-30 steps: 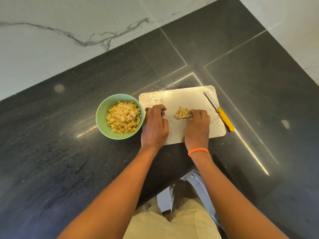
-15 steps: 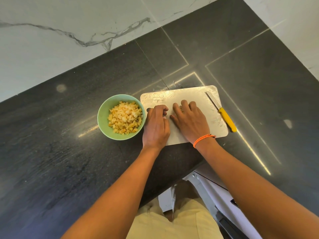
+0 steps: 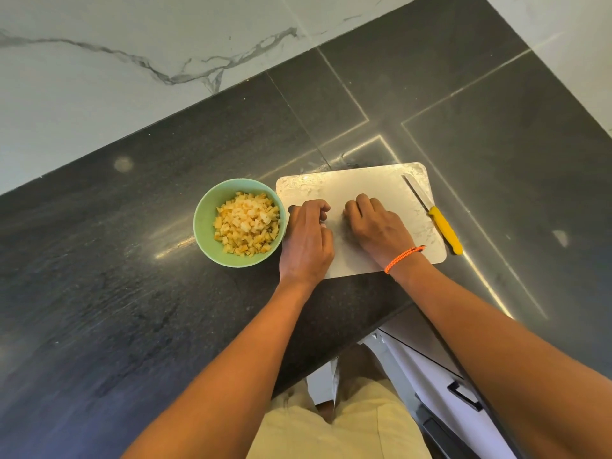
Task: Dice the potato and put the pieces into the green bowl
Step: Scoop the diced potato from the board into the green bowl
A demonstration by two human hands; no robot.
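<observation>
Left hand (image 3: 306, 241) on the left edge of the white cutting board (image 3: 371, 187), fingers curled over that edge near the board's dark handle hole; it grips the board there. Knuckles face up, thumb side toward the right hand.

Right hand (image 3: 376, 226) lies on the board's middle, palm down, fingers curled and bunched toward the left hand. Whatever sits beneath those fingers is hidden; cannot tell if it is clenched on potato pieces or just cupped on the board. Orange braided bracelet (image 3: 402, 258) on the right wrist.

The two hands are close, a narrow strip of board between them.

Green bowl (image 3: 205, 226) just left of the left hand, on the dark counter (image 3: 99, 293), its rim close against the board's left edge and the left hand's knuckles. Diced potato (image 3: 246, 223) heaped inside, pale yellow cubes, some with darker orange-brown faces. No loose dice visible on the open part of the board.

Knife (image 3: 433, 213) to the right of the right hand, well clear of it: blade on the board's far right corner, yellow handle running off the right edge onto the counter, pointing back toward the person.

Board surface shows wet smears along the far edge and right side.

Beyond both hands, white marble wall (image 3: 132, 77) with grey veins
</observation>
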